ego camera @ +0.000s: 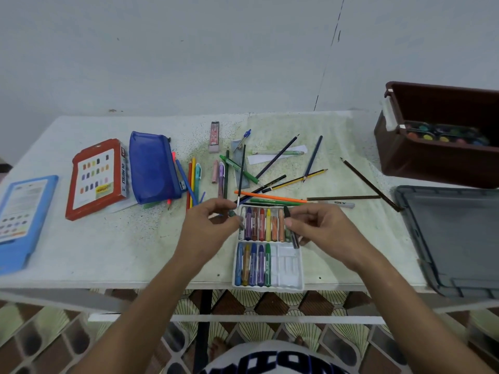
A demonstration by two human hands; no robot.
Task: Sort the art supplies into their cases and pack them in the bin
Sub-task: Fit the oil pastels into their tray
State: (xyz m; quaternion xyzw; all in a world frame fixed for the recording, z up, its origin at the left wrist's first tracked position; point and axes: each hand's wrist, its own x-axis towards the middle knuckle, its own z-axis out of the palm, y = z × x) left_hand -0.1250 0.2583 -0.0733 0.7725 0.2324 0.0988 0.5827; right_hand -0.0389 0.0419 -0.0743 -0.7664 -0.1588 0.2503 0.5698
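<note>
The white pastel tray [286, 268] lies at the near edge of the desk [108, 238], long axis running away from the person; its far row looks nearly full of crayons and its near row holds five, with bare slots to their right. Both hands work over the tray's far row: the left hand [213, 225] pinches a dark green crayon [232, 213] at the tray's left corner, and the right hand [321, 228] pinches a dark crayon [286, 211] standing nearly upright at its right corner. Much seems left, I judge: pencils and pens [270, 197] lie scattered beyond the tray pointing every way, the blue pouch [151, 168] and red pastel box [97, 179] wait left of it, and the brown bin [432, 163] far right of it holds only a paint palette [442, 134].
</note>
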